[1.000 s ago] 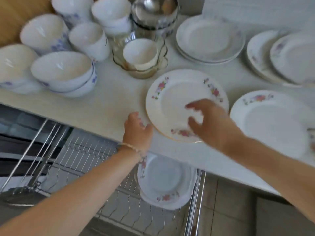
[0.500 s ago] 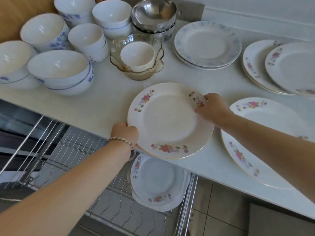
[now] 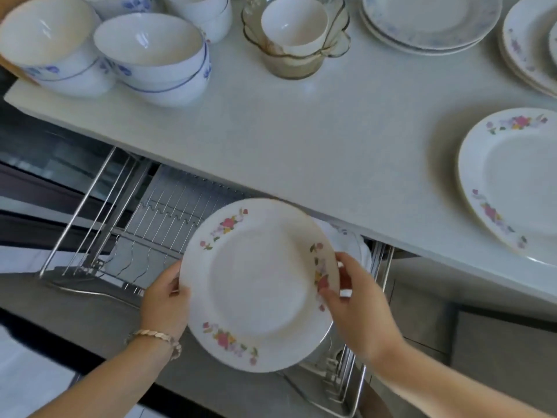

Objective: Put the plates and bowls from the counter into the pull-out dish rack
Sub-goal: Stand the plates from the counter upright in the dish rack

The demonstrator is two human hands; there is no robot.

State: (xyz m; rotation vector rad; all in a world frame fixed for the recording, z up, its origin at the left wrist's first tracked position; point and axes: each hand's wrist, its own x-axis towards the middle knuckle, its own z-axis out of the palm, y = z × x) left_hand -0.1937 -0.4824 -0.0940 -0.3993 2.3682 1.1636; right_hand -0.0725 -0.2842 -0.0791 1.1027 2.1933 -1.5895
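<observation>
Bowls (image 3: pixel 150 55) and plates (image 3: pixel 512 179) are sitting on the white counter (image 3: pixel 301 131). Below it, both the left hand (image 3: pixel 164 300) and the right hand (image 3: pixel 355 303) are gripping a flowered plate (image 3: pixel 256 282) by its edges above the pull-out rack (image 3: pixel 156 224).

Floral plate (image 3: pixel 256 285) above dish rack (image 3: pixel 156 224)

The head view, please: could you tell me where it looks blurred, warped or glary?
Head view: the held plate, the left hand and the right hand are smeared by motion. Head view: small highlights glint inside the bowls. Head view: the wide lens stretches the plate on the counter into an egg shape, and it casts a soft shadow to its left.
</observation>
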